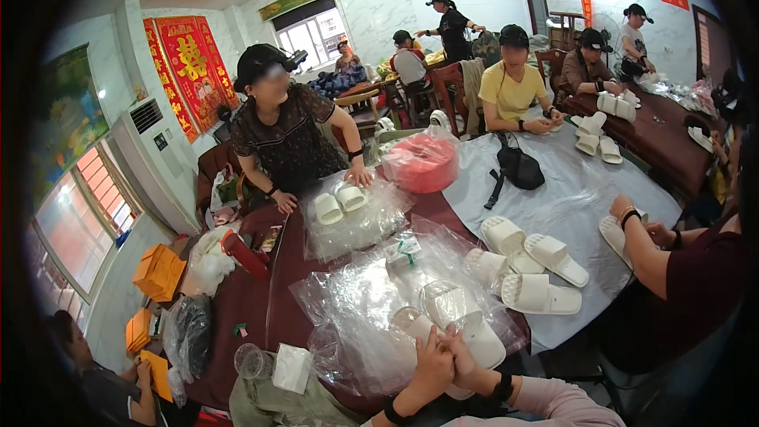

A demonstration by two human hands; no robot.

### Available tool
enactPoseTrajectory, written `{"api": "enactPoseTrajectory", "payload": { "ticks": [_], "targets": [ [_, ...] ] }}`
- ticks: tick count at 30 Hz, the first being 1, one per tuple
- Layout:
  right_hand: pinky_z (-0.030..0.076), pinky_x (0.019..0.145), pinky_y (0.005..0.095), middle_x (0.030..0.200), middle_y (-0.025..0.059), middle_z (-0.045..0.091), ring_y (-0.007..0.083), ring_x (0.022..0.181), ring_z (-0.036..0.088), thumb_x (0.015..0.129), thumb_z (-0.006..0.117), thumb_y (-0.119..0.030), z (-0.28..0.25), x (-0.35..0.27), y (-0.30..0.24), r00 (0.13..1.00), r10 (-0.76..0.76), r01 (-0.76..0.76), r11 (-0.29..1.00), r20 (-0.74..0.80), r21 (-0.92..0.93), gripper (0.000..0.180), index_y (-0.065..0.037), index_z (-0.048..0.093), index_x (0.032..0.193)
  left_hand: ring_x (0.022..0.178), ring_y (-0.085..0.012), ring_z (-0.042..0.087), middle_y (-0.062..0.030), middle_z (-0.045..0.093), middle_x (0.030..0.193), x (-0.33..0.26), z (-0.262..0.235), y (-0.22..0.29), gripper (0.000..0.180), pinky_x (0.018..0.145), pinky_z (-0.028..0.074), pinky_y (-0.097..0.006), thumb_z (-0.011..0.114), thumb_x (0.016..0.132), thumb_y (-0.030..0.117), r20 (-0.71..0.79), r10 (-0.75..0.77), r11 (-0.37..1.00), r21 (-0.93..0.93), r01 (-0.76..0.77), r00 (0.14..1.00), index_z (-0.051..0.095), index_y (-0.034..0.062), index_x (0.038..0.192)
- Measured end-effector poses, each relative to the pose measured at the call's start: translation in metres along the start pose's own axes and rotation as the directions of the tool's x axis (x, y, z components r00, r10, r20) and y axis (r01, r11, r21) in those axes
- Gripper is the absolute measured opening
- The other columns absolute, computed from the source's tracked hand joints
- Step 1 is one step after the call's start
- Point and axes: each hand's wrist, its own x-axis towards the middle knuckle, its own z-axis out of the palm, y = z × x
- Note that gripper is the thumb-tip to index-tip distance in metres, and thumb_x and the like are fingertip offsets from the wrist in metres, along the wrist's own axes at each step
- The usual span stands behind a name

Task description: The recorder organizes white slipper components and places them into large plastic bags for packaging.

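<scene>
My left hand [432, 368] and my right hand [466, 360] meet at the front edge of the table, fingers bent and pressed together. What they pinch, if anything, is too small or hidden to make out. Under and just beyond them lies a pair of white slippers with ribbed straps: the left slipper [410, 321] is partly covered by my hands, and the right slipper [484, 345] points its bare sole toward me. Clear plastic bags [348, 300] spread around the pair, with a small white packet with a green band [404, 251] on them.
More white slippers [545, 294] lie to the right on a pale sheet [474, 162], near a black bag [518, 168]. A white box [292, 368] and clear cup [251, 360] stand front left. A person [285, 126] across handles bagged slippers; another works at right [696, 269].
</scene>
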Motion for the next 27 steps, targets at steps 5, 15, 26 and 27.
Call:
{"api": "enactPoseTrajectory", "payload": {
  "ticks": [5,15,26,27],
  "targets": [
    [0.047,0.077,0.0305,0.101,0.01,0.054,0.0178,0.09,0.056,0.094,0.046,-0.022,-0.006,0.007,-0.007,0.991,-0.058,0.068,0.995,-0.122,0.078,0.029,-0.007,0.041,0.119,0.123,-0.0405,0.038,-0.0175,0.052,0.123,-0.009,0.005,-0.012,0.038,0.095,0.031,-0.058,0.05,0.085,0.017,0.087,0.028,0.998,-0.067,-0.022,0.996,0.052,0.0038,0.121],
    [0.05,0.08,0.0307,0.099,0.0058,0.058,0.0173,0.091,0.06,0.091,0.048,-0.01,0.01,-0.04,-0.045,0.974,-0.081,0.053,0.99,-0.211,-0.134,0.023,-0.005,0.049,0.114,0.104,-0.0438,0.049,-0.0316,0.049,0.117,-0.086,0.003,-0.082,0.046,0.083,0.04,-0.052,0.053,0.085,0.035,0.199,-0.628,0.756,-0.073,0.65,0.752,0.053,0.0075,0.122],
    [0.046,0.065,0.0197,0.095,0.0005,0.062,0.0046,0.077,0.057,0.087,0.059,-0.011,0.043,-0.073,-0.063,0.944,-0.256,0.245,0.967,-0.21,-0.077,0.029,-0.007,0.049,0.114,0.098,-0.041,0.052,-0.0288,0.054,0.108,-0.038,-0.009,-0.052,0.043,0.086,0.042,-0.044,0.054,0.079,0.006,0.056,-0.559,0.732,-0.435,0.524,0.827,0.049,-0.0069,0.119],
    [0.048,0.068,0.0217,0.097,0.0016,0.062,0.0073,0.08,0.059,0.087,0.059,-0.011,0.045,-0.073,-0.065,0.95,-0.221,0.219,0.975,-0.221,-0.034,0.031,-0.007,0.048,0.115,0.098,-0.041,0.052,-0.0288,0.054,0.108,-0.024,-0.011,-0.042,0.043,0.086,0.042,-0.044,0.054,0.079,0.006,0.054,-0.552,0.736,-0.436,0.517,0.832,0.049,-0.0069,0.119]
  ]
}}
